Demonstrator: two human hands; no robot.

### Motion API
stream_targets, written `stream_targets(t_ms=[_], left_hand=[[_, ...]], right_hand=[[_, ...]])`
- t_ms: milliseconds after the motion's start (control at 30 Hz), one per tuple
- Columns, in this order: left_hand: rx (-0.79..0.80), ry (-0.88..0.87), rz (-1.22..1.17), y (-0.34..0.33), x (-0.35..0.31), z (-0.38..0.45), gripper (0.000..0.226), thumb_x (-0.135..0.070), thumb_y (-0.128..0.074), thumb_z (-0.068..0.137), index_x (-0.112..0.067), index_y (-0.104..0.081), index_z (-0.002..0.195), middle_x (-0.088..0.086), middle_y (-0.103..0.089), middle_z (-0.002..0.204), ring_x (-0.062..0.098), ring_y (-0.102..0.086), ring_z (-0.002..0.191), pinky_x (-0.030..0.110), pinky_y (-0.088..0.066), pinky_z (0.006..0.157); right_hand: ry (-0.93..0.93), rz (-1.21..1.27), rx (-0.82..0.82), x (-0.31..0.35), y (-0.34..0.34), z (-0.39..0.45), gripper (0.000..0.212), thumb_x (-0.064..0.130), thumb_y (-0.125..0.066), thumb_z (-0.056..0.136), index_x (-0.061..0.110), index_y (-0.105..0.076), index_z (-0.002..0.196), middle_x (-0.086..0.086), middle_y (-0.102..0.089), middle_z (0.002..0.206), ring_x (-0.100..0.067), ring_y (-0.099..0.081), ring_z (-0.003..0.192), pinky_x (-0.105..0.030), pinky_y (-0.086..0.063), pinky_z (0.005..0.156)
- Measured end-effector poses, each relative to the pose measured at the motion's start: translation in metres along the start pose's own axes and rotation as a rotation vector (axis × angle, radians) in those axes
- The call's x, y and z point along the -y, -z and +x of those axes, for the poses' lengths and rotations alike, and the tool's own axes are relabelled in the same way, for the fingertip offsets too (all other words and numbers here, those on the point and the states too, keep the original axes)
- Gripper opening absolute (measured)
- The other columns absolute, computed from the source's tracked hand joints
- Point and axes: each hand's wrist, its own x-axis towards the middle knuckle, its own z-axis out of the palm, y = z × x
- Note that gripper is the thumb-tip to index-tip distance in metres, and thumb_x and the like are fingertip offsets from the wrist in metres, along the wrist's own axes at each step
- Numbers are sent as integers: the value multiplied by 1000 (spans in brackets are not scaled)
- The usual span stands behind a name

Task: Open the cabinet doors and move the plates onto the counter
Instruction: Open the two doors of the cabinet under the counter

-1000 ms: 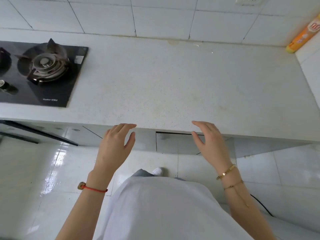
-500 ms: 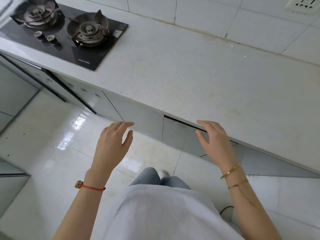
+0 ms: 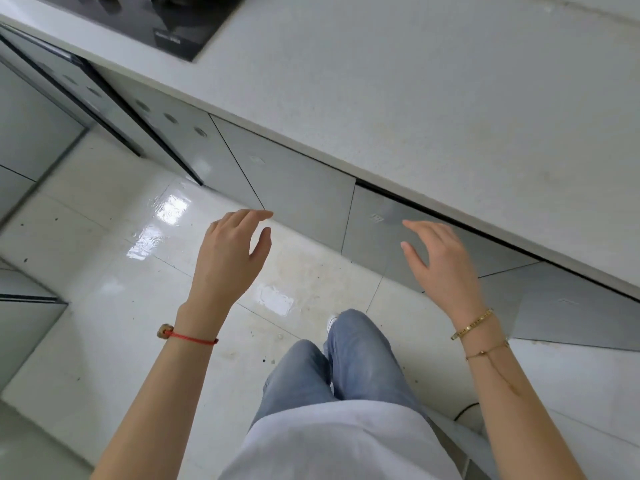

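Head view looks steeply down past a pale shirt (image 3: pixel 339 445) and blue jeans (image 3: pixel 346 362) to a glossy white tiled floor (image 3: pixel 104 341). Running from the upper left of the frame down to the right edge is the speckled white surface (image 3: pixel 433 98), with a corner of a black hob (image 3: pixel 166 19) showing at the top left. Nothing stands on the part of the surface that shows.

Below the front lip of the surface is a row of grey cabinet doors. The left cabinet door (image 3: pixel 298 188), near the middle of the frame, is closed. The right cabinet door (image 3: pixel 377 230) beside it has a dark gap along its top edge under the lip; whether it stands slightly ajar cannot be told for sure. Further right, at the frame's right edge, another grey panel (image 3: pixel 571 306) sits at an angle. No plates are in view, so whatever is behind the doors is hidden.

The left hand (image 3: pixel 225 261), with a red cord bracelet (image 3: pixel 188 337) at the wrist, is raised at centre frame, its fingers (image 3: pixel 249 214) spread loosely and slightly curled, holding nothing. Its fingertips lie in the picture just at the lower corner of the left door, but contact cannot be judged. The right hand (image 3: pixel 440 265), wearing two gold bracelets (image 3: pixel 476 329), is held in front of the right door, fingers apart and relaxed, empty, palm turned inward toward the other hand.
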Motion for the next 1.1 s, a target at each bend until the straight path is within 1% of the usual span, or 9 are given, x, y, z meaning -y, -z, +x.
stream_targets(t_ms=[100,267,500,600,733,833,1000,1067,1100], left_hand=[[-44,-13,6,-45,26,5,26,-18,-52,96,-13,-62,119,2,-68,113,23,-61,106,39,-46,93],[-113,-45,17,-130,68,19,27,-23,-48,97,-16,-62,119,-1,-67,115,20,-61,108,36,-45,94],[-255,-151,40,-235,123,37,26,-22,-49,97,-17,-61,120,-3,-66,114,19,-59,107,30,-41,96],[-342,-225,39,-259,130,54,27,-22,-49,98,-15,-61,121,-2,-66,116,20,-59,109,32,-43,96],[-468,-343,20,-270,123,80,28,-21,-48,97,-14,-62,120,-1,-67,114,20,-60,108,37,-46,92],[-538,-382,-45,-269,111,96,27,-20,-49,96,-14,-62,119,-2,-67,109,17,-61,103,37,-48,89],[-491,-231,-468,-261,79,125,25,-23,-54,93,-19,-66,114,-9,-66,97,3,-61,84,17,-49,78],[-467,-181,-573,-258,68,137,23,-24,-56,92,-20,-68,111,-12,-66,93,-4,-59,78,3,-44,72],[-456,-156,-617,-256,64,142,22,-25,-57,91,-20,-69,109,-12,-67,92,-6,-59,77,1,-43,69]], right_hand=[[25,-1,-41,-21,-51,6,33,22,-54,95,12,-56,126,-3,-62,121,-20,-53,115,-34,-43,101],[92,-14,-130,-57,-139,25,32,20,-55,94,11,-58,124,-5,-63,121,-23,-54,111,-34,-43,99],[202,-49,-288,-95,-237,47,33,23,-54,96,11,-57,126,-5,-62,123,-23,-52,119,-35,-41,103],[256,-48,-383,-100,-260,57,34,22,-54,96,11,-56,128,-4,-62,123,-22,-50,120,-36,-39,107],[309,-58,-502,-100,-274,68,33,22,-54,96,9,-57,127,-5,-62,121,-24,-53,115,-38,-44,100],[316,-61,-572,-96,-271,75,34,22,-55,96,9,-57,127,-5,-62,120,-24,-53,114,-34,-43,100],[328,-67,-634,-84,-257,84,37,23,-54,95,9,-55,129,-6,-61,120,-24,-53,115,-37,-45,99],[325,-69,-649,-79,-252,87,38,24,-53,95,9,-54,130,-5,-61,120,-23,-52,115,-37,-45,98],[323,-71,-651,-77,-251,89,37,24,-54,95,10,-54,130,-5,-60,120,-22,-52,115,-37,-46,96]])
